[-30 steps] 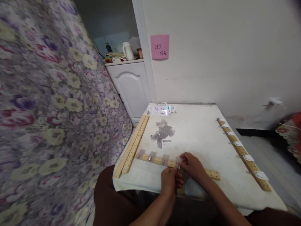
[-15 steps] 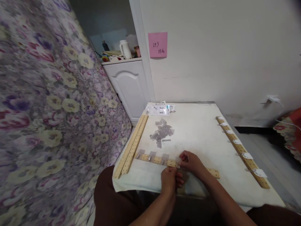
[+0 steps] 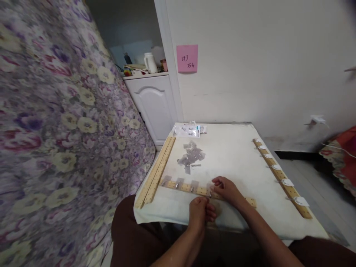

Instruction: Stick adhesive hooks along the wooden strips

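A wooden strip with rows of holes (image 3: 184, 186) lies across the front of the table. Several small clear bags (image 3: 179, 181) sit along it, each with a shiny metal piece (image 3: 177, 185). At the rightmost of these, my right hand (image 3: 227, 190) pinches at the edge of a clear bag (image 3: 209, 188), which hangs over the strip with its metal piece. My left hand (image 3: 198, 212) is just in front of the strip, its fingers curled and thumb against the index finger near that metal piece. What the left fingertips hold is too small to make out.
More small clear bags (image 3: 191, 156) lie in a loose pile behind the strip. Two holed wooden strips (image 3: 156, 172) line the table's left side. Another strip (image 3: 290, 191) with white cards on it runs along the right. Flat packaging (image 3: 187, 131) lies at the back left.
The view has shifted slightly. My left hand has drawn a little away from the strip and the bag's metal piece, which now shows more clearly. My right hand stays nearly in place.
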`<action>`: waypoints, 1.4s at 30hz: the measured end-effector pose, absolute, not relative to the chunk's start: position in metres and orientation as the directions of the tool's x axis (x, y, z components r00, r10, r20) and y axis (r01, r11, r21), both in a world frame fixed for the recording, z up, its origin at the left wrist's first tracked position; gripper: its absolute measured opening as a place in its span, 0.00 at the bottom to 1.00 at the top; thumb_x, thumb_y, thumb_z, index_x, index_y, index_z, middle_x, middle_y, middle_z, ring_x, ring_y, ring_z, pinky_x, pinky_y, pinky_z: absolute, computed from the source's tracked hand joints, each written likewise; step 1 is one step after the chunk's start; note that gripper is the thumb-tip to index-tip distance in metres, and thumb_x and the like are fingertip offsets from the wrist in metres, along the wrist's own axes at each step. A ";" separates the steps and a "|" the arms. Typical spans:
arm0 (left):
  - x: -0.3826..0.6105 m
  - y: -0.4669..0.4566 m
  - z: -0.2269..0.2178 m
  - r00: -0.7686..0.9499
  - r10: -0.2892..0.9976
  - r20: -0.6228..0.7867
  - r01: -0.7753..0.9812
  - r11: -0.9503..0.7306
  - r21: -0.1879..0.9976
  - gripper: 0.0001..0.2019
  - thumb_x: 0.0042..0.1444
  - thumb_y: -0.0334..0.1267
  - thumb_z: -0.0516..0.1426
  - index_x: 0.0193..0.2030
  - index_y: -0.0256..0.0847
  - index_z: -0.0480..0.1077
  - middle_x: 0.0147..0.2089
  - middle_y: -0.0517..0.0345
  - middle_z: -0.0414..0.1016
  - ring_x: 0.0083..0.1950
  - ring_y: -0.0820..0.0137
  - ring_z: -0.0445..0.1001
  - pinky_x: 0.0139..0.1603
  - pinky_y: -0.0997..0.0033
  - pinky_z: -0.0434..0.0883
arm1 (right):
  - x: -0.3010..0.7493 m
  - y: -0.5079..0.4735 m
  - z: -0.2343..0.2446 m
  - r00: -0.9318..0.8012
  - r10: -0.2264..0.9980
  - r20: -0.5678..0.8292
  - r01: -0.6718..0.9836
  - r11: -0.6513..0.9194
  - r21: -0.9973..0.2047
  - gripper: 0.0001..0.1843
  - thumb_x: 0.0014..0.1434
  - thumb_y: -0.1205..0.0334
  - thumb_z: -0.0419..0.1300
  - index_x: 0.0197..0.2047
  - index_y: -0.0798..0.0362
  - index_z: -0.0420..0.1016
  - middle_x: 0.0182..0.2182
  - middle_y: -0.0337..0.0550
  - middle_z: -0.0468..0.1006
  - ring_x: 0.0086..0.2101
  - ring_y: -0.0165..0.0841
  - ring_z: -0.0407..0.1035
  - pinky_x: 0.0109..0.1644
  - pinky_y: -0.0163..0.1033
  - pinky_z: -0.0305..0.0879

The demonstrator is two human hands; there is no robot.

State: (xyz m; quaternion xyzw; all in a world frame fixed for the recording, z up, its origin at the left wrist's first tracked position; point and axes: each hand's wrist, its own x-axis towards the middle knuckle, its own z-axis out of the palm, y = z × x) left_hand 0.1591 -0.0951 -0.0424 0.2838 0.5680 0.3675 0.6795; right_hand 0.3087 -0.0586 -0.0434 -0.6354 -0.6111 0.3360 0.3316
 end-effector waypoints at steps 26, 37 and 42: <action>0.120 -0.040 0.043 0.281 0.958 0.053 0.700 -0.242 0.672 0.09 0.56 0.39 0.46 0.30 0.42 0.63 0.27 0.60 0.73 0.26 0.72 0.71 0.27 0.74 0.65 | 0.327 -0.085 -0.026 0.084 0.990 0.110 0.601 0.038 -0.798 0.09 0.51 0.60 0.54 0.36 0.52 0.69 0.32 0.42 0.72 0.34 0.35 0.68 0.40 0.39 0.63; 0.154 0.051 0.000 0.489 0.870 0.061 0.869 -0.492 0.054 0.13 0.50 0.21 0.47 0.37 0.31 0.71 0.43 0.42 0.73 0.44 0.61 0.72 0.41 0.64 0.68 | 0.331 -0.082 -0.025 0.125 0.985 0.120 0.536 0.034 -0.844 0.05 0.52 0.62 0.53 0.33 0.51 0.69 0.30 0.41 0.74 0.33 0.34 0.68 0.39 0.38 0.64; 0.158 0.053 0.002 0.524 0.851 0.050 0.850 -0.525 0.031 0.12 0.51 0.22 0.48 0.35 0.32 0.72 0.42 0.44 0.73 0.43 0.61 0.71 0.40 0.64 0.68 | 0.330 -0.081 -0.023 0.133 0.984 0.122 0.513 0.037 -0.858 0.05 0.52 0.63 0.54 0.33 0.51 0.69 0.31 0.41 0.74 0.33 0.33 0.68 0.39 0.38 0.64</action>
